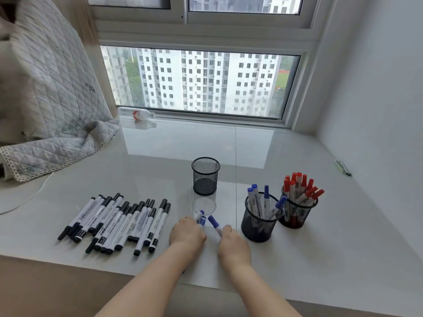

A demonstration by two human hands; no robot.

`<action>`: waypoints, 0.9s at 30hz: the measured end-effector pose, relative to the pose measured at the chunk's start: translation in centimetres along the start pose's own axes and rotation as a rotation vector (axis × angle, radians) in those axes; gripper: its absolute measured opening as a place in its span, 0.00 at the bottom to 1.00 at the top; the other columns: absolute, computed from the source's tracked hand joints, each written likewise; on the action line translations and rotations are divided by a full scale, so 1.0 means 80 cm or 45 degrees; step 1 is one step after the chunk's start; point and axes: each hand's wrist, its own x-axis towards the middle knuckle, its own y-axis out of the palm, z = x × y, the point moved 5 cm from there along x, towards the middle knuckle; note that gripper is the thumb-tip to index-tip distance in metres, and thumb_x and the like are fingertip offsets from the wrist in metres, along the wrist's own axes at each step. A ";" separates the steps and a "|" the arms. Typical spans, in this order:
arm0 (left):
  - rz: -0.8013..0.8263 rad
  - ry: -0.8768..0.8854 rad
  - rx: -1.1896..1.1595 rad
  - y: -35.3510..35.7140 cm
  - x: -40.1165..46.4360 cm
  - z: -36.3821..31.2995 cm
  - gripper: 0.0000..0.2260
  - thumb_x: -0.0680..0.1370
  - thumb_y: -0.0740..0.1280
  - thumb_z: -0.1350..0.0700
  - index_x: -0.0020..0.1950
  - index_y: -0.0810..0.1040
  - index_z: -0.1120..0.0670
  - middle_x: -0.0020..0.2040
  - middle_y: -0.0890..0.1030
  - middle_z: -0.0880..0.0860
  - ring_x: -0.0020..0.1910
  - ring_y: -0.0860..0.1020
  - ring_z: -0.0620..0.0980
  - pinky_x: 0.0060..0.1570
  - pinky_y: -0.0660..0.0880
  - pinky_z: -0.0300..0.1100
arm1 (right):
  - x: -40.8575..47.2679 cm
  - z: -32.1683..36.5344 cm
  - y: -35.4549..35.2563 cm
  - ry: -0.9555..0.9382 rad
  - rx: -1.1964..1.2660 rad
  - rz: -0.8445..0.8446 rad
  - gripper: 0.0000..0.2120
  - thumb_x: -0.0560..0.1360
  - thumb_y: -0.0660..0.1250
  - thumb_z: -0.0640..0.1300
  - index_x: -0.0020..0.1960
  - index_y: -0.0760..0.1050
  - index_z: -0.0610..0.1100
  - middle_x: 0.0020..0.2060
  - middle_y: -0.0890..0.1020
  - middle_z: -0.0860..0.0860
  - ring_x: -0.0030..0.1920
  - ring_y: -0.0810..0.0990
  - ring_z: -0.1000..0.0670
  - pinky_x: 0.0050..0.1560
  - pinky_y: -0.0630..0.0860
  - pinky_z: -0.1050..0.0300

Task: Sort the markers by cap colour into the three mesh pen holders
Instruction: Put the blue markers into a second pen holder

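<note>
Several black-capped markers (119,221) lie in a heap on the white sill at the left. An empty black mesh holder (205,176) stands in the middle. To the right, one mesh holder (259,221) contains several blue-capped markers, and another (297,210) contains several red-capped markers. My left hand (186,233) is closed around two blue-capped markers (201,218) near the sill's front. My right hand (233,244) grips one blue-capped marker (215,223), its cap pointing up and left. The marker bodies are mostly hidden by my fingers.
A quilted grey blanket (52,106) covers the left side. A clear plastic bottle (137,114) lies by the window frame. Thin green pens (342,167) rest by the right wall. A white cable (27,197) runs at the left.
</note>
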 end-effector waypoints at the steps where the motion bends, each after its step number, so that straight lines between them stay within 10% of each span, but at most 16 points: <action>1: 0.002 -0.003 0.010 -0.001 -0.001 0.000 0.18 0.76 0.60 0.52 0.61 0.68 0.61 0.60 0.75 0.59 0.60 0.74 0.58 0.56 0.70 0.44 | -0.002 -0.003 -0.005 0.024 0.070 0.018 0.11 0.78 0.53 0.40 0.58 0.66 0.41 0.56 0.77 0.44 0.56 0.76 0.44 0.48 0.71 0.54; 10: -0.054 0.057 -0.060 -0.018 -0.001 -0.005 0.12 0.78 0.58 0.53 0.56 0.72 0.58 0.55 0.78 0.58 0.52 0.77 0.58 0.44 0.70 0.44 | -0.007 -0.019 -0.132 -0.031 0.828 -0.259 0.18 0.74 0.63 0.48 0.29 0.62 0.48 0.24 0.68 0.54 0.27 0.66 0.52 0.30 0.62 0.56; 16: -0.228 0.285 -0.528 -0.058 -0.005 -0.052 0.10 0.76 0.62 0.48 0.42 0.70 0.54 0.36 0.74 0.50 0.38 0.74 0.52 0.34 0.66 0.42 | 0.004 -0.070 -0.207 0.083 1.510 -0.762 0.19 0.76 0.62 0.46 0.28 0.64 0.48 0.23 0.67 0.55 0.20 0.67 0.59 0.26 0.65 0.67; 24: -0.089 0.530 -1.335 -0.096 -0.020 -0.120 0.13 0.75 0.67 0.54 0.35 0.66 0.53 0.29 0.70 0.48 0.28 0.71 0.45 0.33 0.69 0.37 | 0.028 -0.100 -0.174 0.131 1.380 -0.737 0.20 0.78 0.59 0.50 0.34 0.74 0.37 0.30 0.80 0.40 0.43 0.80 0.39 0.53 0.74 0.44; 27: -0.133 0.541 -1.583 -0.115 -0.022 -0.133 0.11 0.76 0.67 0.54 0.37 0.69 0.54 0.29 0.72 0.48 0.28 0.72 0.45 0.29 0.71 0.35 | 0.037 -0.107 -0.149 0.149 1.213 -0.656 0.20 0.78 0.59 0.49 0.37 0.74 0.34 0.37 0.80 0.37 0.57 0.75 0.37 0.63 0.67 0.52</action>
